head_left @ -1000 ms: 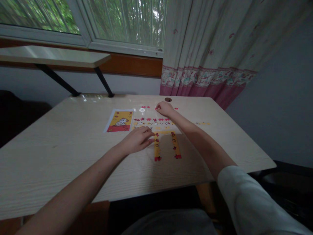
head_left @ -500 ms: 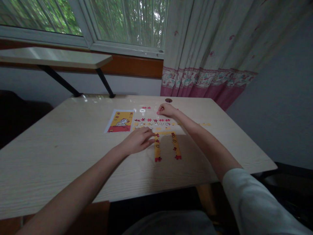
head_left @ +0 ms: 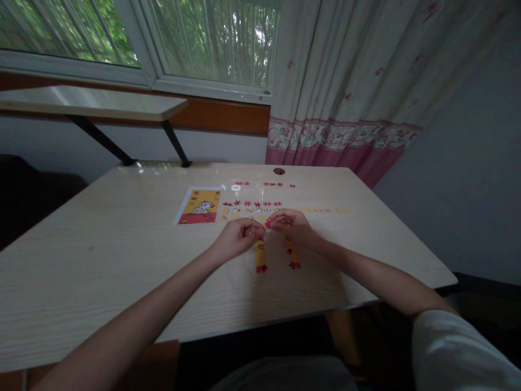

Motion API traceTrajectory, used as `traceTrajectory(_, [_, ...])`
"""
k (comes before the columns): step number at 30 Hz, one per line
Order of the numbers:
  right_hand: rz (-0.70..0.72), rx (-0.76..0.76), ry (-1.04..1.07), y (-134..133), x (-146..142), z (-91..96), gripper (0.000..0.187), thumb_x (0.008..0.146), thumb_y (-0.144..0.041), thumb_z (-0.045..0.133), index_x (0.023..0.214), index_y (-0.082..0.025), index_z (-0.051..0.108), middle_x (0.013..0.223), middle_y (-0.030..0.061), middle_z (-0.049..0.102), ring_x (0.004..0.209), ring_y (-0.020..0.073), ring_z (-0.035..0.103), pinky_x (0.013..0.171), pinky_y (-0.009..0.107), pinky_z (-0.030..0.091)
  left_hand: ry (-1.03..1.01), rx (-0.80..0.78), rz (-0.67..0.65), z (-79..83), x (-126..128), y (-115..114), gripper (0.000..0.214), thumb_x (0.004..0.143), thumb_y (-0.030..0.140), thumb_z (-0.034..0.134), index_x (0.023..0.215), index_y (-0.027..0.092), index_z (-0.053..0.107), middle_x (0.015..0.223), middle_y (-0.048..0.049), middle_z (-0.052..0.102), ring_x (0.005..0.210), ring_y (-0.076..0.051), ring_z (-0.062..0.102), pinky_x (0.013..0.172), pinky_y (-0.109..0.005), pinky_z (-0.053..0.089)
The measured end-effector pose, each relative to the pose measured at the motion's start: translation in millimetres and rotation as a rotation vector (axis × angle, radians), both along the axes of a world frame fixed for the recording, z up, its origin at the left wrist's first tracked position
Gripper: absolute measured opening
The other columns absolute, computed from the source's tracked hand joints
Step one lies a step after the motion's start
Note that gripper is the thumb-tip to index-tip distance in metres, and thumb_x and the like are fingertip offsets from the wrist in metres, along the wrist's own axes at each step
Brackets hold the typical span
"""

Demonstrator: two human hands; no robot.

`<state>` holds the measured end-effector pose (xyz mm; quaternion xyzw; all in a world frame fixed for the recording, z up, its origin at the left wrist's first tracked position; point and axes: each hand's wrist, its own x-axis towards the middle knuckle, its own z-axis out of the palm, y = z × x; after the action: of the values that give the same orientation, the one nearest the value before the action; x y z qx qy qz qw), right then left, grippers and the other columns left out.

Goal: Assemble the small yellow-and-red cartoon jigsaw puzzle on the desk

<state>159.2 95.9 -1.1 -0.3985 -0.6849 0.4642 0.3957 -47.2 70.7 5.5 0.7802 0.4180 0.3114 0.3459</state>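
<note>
My right hand (head_left: 295,227) pinches a small red jigsaw puzzle piece (head_left: 267,223) above the upper part of a partly joined puzzle frame. Just left of it, my left hand (head_left: 240,238) is closed, its fingertips drawn together close to that piece; whether anything is between them is hidden. Below the hands show the frame's yellow left strip (head_left: 260,259) and its right strip (head_left: 291,255), both with red lower ends. The top of the frame is mostly covered by my hands. Behind them lies a row of red puzzle pieces (head_left: 247,204).
A printed picture of a white animal (head_left: 199,206) lies left of the pieces. More red pieces (head_left: 272,184) lie farther back, and yellow pieces (head_left: 325,210) stretch to the right. A raised shelf (head_left: 93,102) stands at the back left; a round cable hole (head_left: 279,171) is near the rear edge.
My right hand has come back toward me from the far row with the red puzzle piece, and now meets my left hand over the frame. My left hand's fingers have curled together.
</note>
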Motion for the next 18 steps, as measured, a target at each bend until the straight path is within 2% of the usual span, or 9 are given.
traceTrajectory(3, [-0.007,0.044,-0.018,-16.8,-2.0,3.3,0.024,0.075,-0.042,0.068,0.087,-0.021,0.067,0.079,0.0030,0.071,0.071,0.0145,0.066,0.065,0.028,0.052,-0.091,-0.074,0.035,0.6,5.2,-4.3,0.031,0.083,0.042,0.053,0.085,0.015,0.067,0.073,-0.0051,0.068,0.063,-0.015,0.058,0.055,-0.026,0.043])
traceTrajectory(6, [-0.027,0.137,-0.070,-22.9,-2.5,8.1,0.023,0.079,-0.043,0.065,0.091,-0.023,0.068,0.084,0.0032,0.072,0.075,0.0154,0.066,0.068,0.030,0.053,-0.176,-0.138,0.056,3.3,6.8,-5.1,0.031,0.080,0.043,0.055,0.079,0.015,0.066,0.072,-0.0051,0.067,0.062,-0.014,0.057,0.056,-0.026,0.043])
traceTrajectory(10, [-0.132,0.415,-0.224,-23.4,3.4,14.2,0.022,0.084,-0.040,0.062,0.098,-0.025,0.069,0.091,0.0041,0.071,0.081,0.0165,0.065,0.076,0.032,0.050,-0.263,-0.226,0.113,6.2,5.2,-1.6,0.026,0.075,0.040,0.057,0.072,0.015,0.063,0.068,-0.0036,0.066,0.060,-0.013,0.056,0.056,-0.026,0.043])
traceTrajectory(13, [-0.140,0.615,-0.403,-22.2,7.7,15.0,0.020,0.085,-0.039,0.061,0.097,-0.026,0.070,0.092,0.0039,0.071,0.085,0.0171,0.063,0.081,0.033,0.046,-0.298,-0.236,0.121,6.0,4.7,0.7,0.024,0.074,0.038,0.057,0.069,0.016,0.063,0.067,-0.0027,0.065,0.062,-0.013,0.056,0.057,-0.026,0.043])
traceTrajectory(18, [-0.101,0.904,-0.434,-20.5,6.4,9.1,0.021,0.086,-0.041,0.060,0.096,-0.025,0.069,0.082,0.0014,0.069,0.075,0.0140,0.061,0.071,0.029,0.041,-0.289,-0.285,0.040,0.4,6.9,0.2,0.026,0.072,0.040,0.059,0.066,0.015,0.063,0.063,-0.0016,0.064,0.058,-0.011,0.054,0.057,-0.024,0.041])
